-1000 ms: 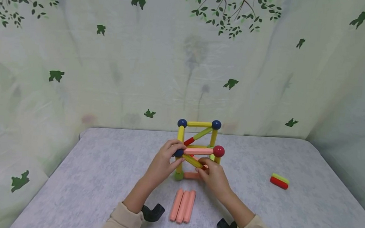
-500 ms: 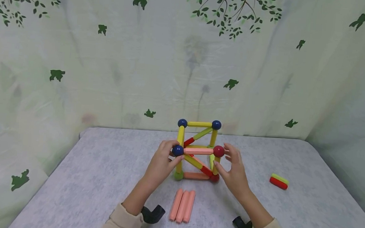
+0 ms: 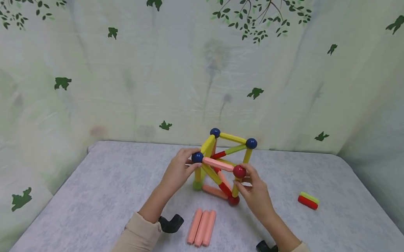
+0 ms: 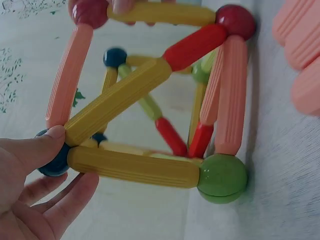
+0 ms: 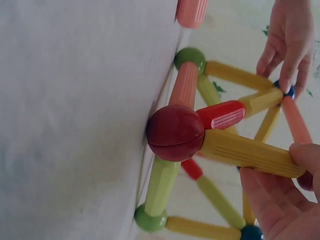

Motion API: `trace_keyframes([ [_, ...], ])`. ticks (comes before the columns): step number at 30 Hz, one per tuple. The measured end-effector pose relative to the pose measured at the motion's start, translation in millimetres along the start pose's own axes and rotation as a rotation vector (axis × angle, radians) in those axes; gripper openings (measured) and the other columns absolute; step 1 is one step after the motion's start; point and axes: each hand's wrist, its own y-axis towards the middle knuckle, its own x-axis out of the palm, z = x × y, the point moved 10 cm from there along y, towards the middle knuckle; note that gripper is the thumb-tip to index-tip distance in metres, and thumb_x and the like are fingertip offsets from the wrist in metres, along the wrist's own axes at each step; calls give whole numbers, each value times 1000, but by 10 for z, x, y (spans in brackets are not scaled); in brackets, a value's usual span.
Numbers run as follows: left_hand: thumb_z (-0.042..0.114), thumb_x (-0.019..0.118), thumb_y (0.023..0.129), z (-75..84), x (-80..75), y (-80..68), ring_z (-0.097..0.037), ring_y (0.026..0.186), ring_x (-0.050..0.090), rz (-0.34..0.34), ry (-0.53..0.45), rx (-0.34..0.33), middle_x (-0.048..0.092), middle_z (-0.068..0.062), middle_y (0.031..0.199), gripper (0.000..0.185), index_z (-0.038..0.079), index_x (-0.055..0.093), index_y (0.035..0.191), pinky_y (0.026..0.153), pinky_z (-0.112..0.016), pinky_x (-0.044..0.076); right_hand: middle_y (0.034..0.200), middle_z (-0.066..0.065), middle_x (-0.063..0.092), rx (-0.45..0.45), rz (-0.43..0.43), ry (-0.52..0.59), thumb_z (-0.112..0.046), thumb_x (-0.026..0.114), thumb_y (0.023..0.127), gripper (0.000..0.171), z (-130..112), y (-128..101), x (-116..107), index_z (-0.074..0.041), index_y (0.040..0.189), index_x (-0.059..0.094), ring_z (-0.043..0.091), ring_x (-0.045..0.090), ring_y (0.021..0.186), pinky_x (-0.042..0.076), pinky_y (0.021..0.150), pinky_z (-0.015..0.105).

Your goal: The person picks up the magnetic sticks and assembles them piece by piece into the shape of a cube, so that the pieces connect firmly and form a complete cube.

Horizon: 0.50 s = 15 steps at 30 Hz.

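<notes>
A cube-shaped frame of coloured sticks and balls from a building toy stands mid-table, turned at an angle. My left hand (image 3: pixel 177 170) pinches the blue ball (image 4: pixel 54 162) at its upper front left corner between thumb and fingers. With thumb and fingers, my right hand (image 3: pixel 257 190) grips the upright yellow stick (image 5: pixel 247 154) just below the upper red ball (image 3: pixel 239 171). A pink stick (image 3: pixel 217 164) joins these two top corners. Across the front face runs a yellow-and-red diagonal (image 4: pixel 117 102), down to the lower red ball (image 5: pixel 176 132). A green ball (image 4: pixel 222 178) forms the lower left corner.
Three pink sticks (image 3: pixel 202 228) lie side by side in front of the frame. Farther right on the grey table (image 3: pixel 112 198) rest a short red stick (image 3: pixel 307 203) and a yellow-green one (image 3: pixel 309 196). A leaf-patterned curtain (image 3: pixel 156 72) hangs behind the table.
My right hand has left the lower end of the diagonal for the front right corner. The frame has turned, its back swinging right and its front right corner coming nearer.
</notes>
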Motion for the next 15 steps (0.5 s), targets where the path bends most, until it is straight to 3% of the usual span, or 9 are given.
trace_keyframes([
  [10, 14, 62, 85, -170, 55, 307, -20, 97, 57, -48, 15, 3, 52, -7, 124, 48, 16, 48, 131, 78, -32, 48, 105, 4, 56, 5, -1, 62, 4, 71, 72, 66, -183, -5, 184, -16, 126, 40, 16, 60, 82, 51, 62, 22],
  [15, 15, 61, 86, -211, 88, 335, -23, 93, 57, -68, 19, -24, 44, -9, 131, 56, 20, 39, 137, 74, -32, 50, 102, 2, 52, -41, 0, -10, -4, 73, 74, 62, -222, 7, 140, -13, 126, 41, 14, 55, 81, 50, 63, 23],
])
